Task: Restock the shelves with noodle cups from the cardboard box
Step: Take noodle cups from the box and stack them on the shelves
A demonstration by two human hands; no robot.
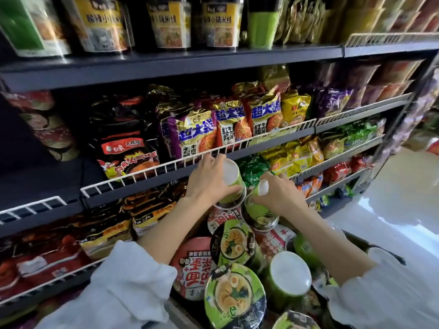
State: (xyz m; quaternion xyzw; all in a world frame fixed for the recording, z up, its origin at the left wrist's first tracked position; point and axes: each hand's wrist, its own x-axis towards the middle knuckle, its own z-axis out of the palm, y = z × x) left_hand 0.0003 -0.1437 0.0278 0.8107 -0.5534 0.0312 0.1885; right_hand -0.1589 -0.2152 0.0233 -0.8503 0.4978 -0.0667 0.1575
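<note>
My left hand (209, 181) grips a green noodle cup (231, 184), held upside down with its white base showing, just below the white wire rail (166, 166) of the middle shelf. Beside it, my right hand (278, 195) holds a second green noodle cup (257, 210), also bottom up. Both cups hover over the cardboard box (370, 241), which is full of several green and pink noodle cups (234, 295). Most of the box is hidden under the cups and my sleeves.
Dark shelves (166, 65) rise in front of me. Tall yellow-labelled cups (169, 22) stand on the top one. Noodle bags (197, 136) fill the middle shelf behind the wire rail; its left end holds stacked red bowls (47, 124). White floor (403, 193) lies to the right.
</note>
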